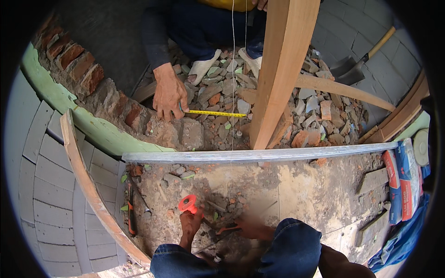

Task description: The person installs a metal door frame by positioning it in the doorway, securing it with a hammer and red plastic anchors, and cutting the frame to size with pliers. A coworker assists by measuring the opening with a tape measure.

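My left hand is closed below a round red reel-like piece with a dark centre, low in the middle of the head view. Motion smears my right hand, so its fingers are unclear. Close to its fingertips shows a tool with an orange handle; whether I grip it is uncertain. Across from me, a co-worker's hand rests on the broken wall edge with a yellow tape measure stretched over the rubble. A thin white string hangs down between us.
A silvery metal bar lies crosswise before me. Beyond it stand a wooden post and heaped rubble. A shovel is at far right, bags at right. Left are a broken brick wall and a bent-looking wooden strip.
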### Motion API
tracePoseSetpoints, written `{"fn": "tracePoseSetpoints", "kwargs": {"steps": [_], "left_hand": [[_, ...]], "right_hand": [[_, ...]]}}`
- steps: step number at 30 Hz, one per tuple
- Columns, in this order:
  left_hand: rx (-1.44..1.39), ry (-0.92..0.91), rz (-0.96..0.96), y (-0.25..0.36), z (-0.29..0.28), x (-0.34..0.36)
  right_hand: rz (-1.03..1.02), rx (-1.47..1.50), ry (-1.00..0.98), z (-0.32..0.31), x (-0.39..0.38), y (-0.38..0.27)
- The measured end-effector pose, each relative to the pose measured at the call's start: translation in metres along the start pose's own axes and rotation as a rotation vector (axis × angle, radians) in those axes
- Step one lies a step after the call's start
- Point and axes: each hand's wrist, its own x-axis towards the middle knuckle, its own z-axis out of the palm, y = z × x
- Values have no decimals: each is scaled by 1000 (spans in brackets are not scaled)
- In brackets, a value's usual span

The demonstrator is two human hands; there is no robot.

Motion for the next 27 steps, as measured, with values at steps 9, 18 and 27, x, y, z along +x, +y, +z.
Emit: {"fn": "tracePoseSetpoints", "kwargs": {"steps": [9,18,27], "left_hand": [[-269,121,101,-25,27,-7],[-435,112,79,-34,35,-6],[-440,116,113,-42,37,-3]], "right_hand": [[-13,-1,44,1,1,1],[-73,-74,99,16,9,7],[-79,-29,47,19,8,11]]}}
